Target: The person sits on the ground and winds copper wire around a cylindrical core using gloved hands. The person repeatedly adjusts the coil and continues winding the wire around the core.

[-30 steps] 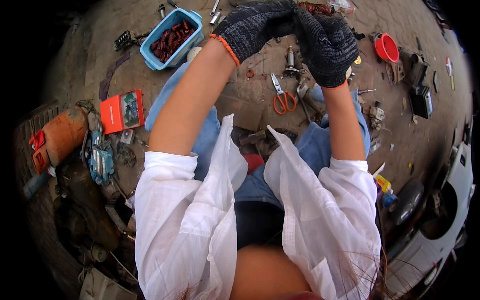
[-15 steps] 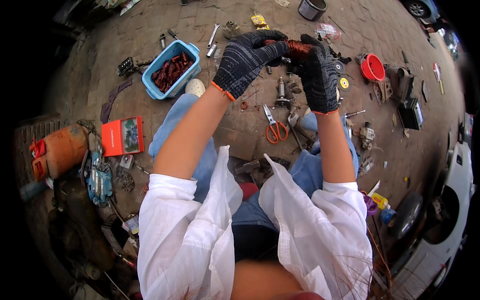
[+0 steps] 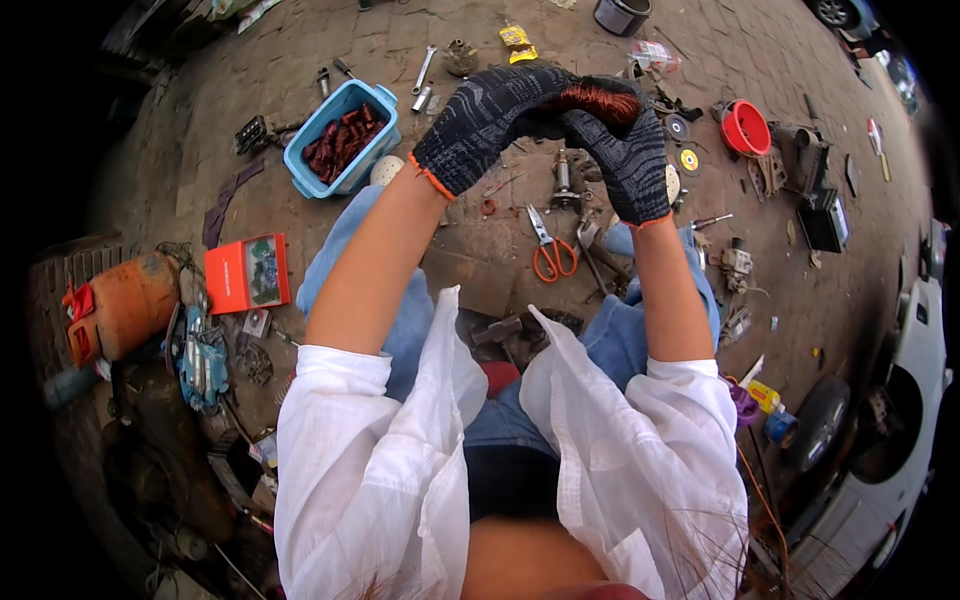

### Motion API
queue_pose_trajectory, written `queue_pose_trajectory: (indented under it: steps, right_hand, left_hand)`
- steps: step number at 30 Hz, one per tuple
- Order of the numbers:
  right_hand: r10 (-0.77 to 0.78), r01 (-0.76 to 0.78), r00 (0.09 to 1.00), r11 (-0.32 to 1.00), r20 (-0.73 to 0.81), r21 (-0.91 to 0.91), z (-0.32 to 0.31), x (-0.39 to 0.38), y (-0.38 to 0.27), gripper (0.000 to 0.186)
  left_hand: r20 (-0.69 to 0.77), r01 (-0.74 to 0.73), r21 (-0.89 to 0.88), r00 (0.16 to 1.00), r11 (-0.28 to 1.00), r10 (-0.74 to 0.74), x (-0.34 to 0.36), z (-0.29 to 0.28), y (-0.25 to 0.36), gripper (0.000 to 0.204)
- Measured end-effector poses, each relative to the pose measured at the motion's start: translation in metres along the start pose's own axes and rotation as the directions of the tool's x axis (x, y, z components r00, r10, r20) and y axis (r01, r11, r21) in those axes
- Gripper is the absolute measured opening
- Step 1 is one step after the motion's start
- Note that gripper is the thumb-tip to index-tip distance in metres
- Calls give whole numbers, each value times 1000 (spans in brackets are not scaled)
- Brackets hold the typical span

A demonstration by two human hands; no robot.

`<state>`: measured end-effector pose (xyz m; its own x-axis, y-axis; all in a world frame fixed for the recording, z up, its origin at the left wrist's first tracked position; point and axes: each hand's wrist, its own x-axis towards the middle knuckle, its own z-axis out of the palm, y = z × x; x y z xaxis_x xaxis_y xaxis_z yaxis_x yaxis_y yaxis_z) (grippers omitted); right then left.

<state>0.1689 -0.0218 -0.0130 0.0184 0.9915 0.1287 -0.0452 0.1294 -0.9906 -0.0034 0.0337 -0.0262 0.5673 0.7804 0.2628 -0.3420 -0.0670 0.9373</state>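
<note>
Item held: a copper wire coil (image 3: 597,101), reddish-brown, is sitting high in the scene at the far centre, raised above the paved ground between both gloved hands
Left hand (image 3: 490,125): in a dark knit glove with an orange cuff, it is curling over the coil's left end; its fingers (image 3: 545,85) are pressed together and bending round the top of the coil, touching it
Right hand (image 3: 628,150): in a matching glove, it is cupping the coil from below and from the right; its fingers (image 3: 610,125) are closing up against the underside, so the coil is lying in the gap between the two sets of fingertips
Grip: both hands are clasping the coil; only its upper face is showing
Ground below: orange-handled scissors (image 3: 549,250) are lying just near of the hands, with a metal shaft part (image 3: 562,180) beside them
Far left: a blue tub (image 3: 342,135) is holding more reddish pieces; a wrench (image 3: 423,70) is lying just right of it
Far right: a red bowl (image 3: 745,127) is resting well apart from the hands
Near left: a red box (image 3: 245,272) is lying by an orange canister (image 3: 122,305)
</note>
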Motion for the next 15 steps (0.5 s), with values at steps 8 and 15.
queue_pose_trajectory:
  steps: [8,15]
  right_hand:
    - [-83,85,996,993,30,-87,0,1,15,38]
    - [18,-16,995,1000,98,-17,-4,-2,3,36]
  left_hand:
    - [-154,225,-152,957,962,-248,-2,13,13,23]
    - [-166,224,270,969,937,-183,1,16,12,36]
